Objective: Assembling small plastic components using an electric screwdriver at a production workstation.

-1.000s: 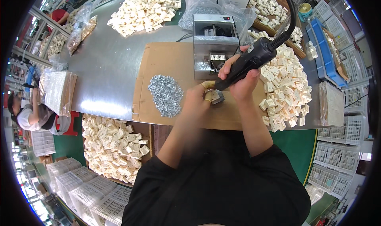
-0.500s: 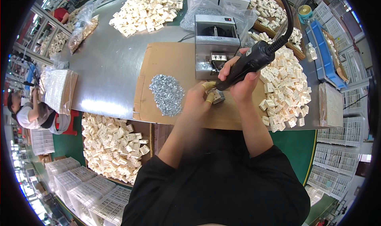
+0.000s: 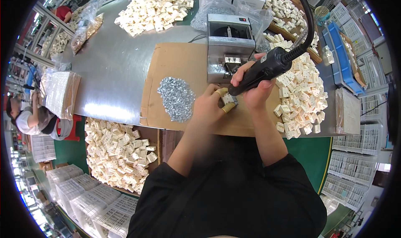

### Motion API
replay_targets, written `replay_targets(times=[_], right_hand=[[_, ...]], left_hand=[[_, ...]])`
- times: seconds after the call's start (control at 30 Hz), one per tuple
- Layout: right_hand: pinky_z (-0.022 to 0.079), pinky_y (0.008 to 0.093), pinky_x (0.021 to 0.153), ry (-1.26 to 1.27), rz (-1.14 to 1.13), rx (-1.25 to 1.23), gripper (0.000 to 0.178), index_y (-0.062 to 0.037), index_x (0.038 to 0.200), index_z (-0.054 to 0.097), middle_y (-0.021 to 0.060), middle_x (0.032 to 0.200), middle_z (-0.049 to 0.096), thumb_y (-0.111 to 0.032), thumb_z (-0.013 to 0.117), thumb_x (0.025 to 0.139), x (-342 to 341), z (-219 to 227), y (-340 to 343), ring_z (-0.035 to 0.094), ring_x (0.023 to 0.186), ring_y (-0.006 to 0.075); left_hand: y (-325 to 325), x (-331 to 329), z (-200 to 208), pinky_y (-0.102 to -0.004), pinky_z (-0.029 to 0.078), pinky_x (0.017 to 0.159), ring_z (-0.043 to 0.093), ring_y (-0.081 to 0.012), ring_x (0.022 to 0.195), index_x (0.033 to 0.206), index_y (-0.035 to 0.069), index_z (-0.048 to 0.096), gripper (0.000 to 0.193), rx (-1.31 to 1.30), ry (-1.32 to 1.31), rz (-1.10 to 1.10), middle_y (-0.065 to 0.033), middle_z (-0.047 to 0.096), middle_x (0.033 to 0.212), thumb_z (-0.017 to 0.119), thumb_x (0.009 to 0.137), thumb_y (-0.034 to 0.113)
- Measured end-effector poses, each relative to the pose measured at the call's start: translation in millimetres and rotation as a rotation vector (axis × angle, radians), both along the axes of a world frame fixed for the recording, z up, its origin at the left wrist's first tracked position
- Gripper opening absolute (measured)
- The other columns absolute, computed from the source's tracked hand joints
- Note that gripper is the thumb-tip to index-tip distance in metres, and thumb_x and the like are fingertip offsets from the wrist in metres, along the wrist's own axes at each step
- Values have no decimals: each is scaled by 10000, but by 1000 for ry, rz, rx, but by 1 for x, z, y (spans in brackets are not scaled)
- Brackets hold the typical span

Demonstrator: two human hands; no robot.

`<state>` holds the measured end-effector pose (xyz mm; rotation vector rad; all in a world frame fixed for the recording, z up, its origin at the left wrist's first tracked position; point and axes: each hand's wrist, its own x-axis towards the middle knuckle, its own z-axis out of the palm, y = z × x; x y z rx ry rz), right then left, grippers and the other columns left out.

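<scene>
My right hand [image 3: 255,89] is wrapped round a black electric screwdriver [image 3: 261,72], held tilted with its lower end toward my left hand. A thick black cable runs up from it. My left hand [image 3: 212,103], with yellow covers on its fingertips, grips a small cream plastic socket part [image 3: 227,99] low over the cardboard sheet [image 3: 167,62]. The part seems to sit on a small grey block, mostly hidden by the fingers. Left of that hand lies a heap of small silvery metal pieces [image 3: 176,99]. Just beyond both hands stands a metal screw feeder [image 3: 229,50].
Cream plastic parts [image 3: 303,94] are heaped at the right, with another pile [image 3: 153,10] at the far left. A box of similar parts [image 3: 119,152] stands below the table's front edge. A blue crate [image 3: 343,58] is at the right; a person [image 3: 35,117] sits far left.
The screwdriver's lower end has shifted slightly right and away from the cream part. My left fingers have spread around the part, showing more of it.
</scene>
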<state>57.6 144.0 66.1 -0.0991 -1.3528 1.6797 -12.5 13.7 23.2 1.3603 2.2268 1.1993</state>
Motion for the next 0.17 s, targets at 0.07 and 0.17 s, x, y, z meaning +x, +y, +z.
replay_targets(times=[0.07, 0.17], right_hand=[[488, 280, 530, 87, -17, 46, 853, 15, 1280, 414, 125, 679, 617, -662, 658, 821, -3, -2, 0, 604, 567, 181], [494, 283, 536, 67, -1, 53, 858, 14, 1287, 409, 128, 679, 618, -661, 660, 820, -4, -5, 0, 605, 567, 186]], left_hand=[[0, -1, -3, -402, 531, 775, 652, -297, 912, 1156, 82, 681, 487, 9, -8, -10, -92, 627, 1067, 811, 731, 283], [-1, -2, 0, -400, 530, 783, 655, -291, 927, 1162, 76, 677, 500, -40, 3, -10, -99, 625, 1083, 816, 728, 285]])
